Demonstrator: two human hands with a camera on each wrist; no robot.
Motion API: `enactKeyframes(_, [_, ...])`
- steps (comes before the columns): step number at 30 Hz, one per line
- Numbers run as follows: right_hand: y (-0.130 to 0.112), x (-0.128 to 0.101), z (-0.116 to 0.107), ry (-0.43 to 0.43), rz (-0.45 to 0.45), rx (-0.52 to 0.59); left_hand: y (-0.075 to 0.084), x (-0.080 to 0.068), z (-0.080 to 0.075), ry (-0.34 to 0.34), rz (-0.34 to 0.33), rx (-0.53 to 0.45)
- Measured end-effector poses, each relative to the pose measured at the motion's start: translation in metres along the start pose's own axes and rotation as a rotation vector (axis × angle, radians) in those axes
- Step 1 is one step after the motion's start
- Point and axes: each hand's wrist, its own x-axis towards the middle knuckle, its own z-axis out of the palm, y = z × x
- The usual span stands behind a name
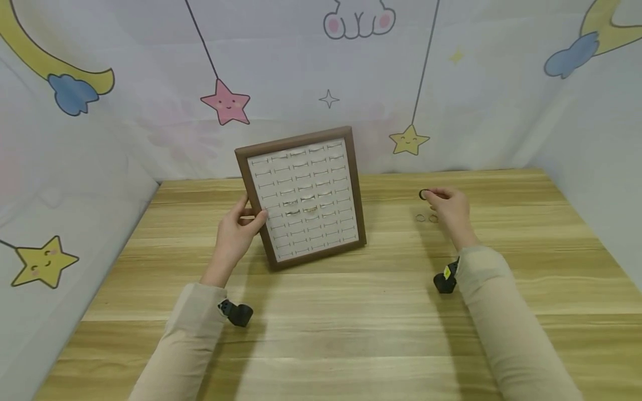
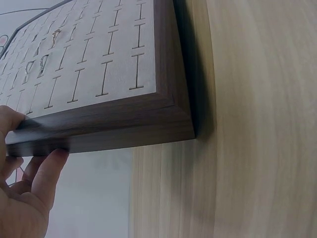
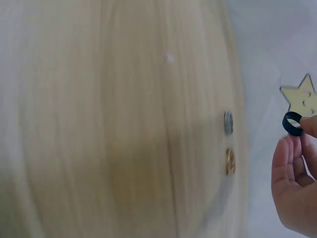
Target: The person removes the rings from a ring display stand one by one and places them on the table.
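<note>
A brown-framed ring display board (image 1: pixel 306 249) with a pale slotted face leans upright on the table, several rings (image 1: pixel 307 198) set in its middle slots. My left hand (image 1: pixel 237 227) grips the board's left side, thumb on the front and fingers behind; in the left wrist view the thumb lies over the wooden frame (image 2: pixel 124 116). A black ring (image 3: pixel 292 124) is pinched between the thumb and fingertips of my right hand (image 1: pixel 451 214), raised above the table at the right. Below it a silver ring (image 3: pixel 228 123) and a gold ring (image 3: pixel 230 161) lie on the table.
The wood-grain table (image 1: pixel 351 328) reaches back to a white cloth backdrop (image 1: pixel 281 67) printed with stars and moons. Cloth also walls in the left and right sides. A small black camera sits on each wrist.
</note>
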Motion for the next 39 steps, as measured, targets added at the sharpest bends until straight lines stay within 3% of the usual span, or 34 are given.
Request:
enactKeyframes(10, [0.025, -0.002, -0.022, 0.021, 0.121, -0.094, 0.000, 0.000, 0.000, -0.002, -0.005, 0.002])
enactKeyframes(21, [0.031, 0.000, -0.028, 0.027, 0.196, -0.187, 0.000, 0.000, 0.000, 0.005, -0.002, -0.007])
enactKeyframes(39, [0.032, -0.003, -0.031, 0.006, 0.201, -0.260, 0.000, 0.000, 0.000, 0.001, -0.004, -0.003])
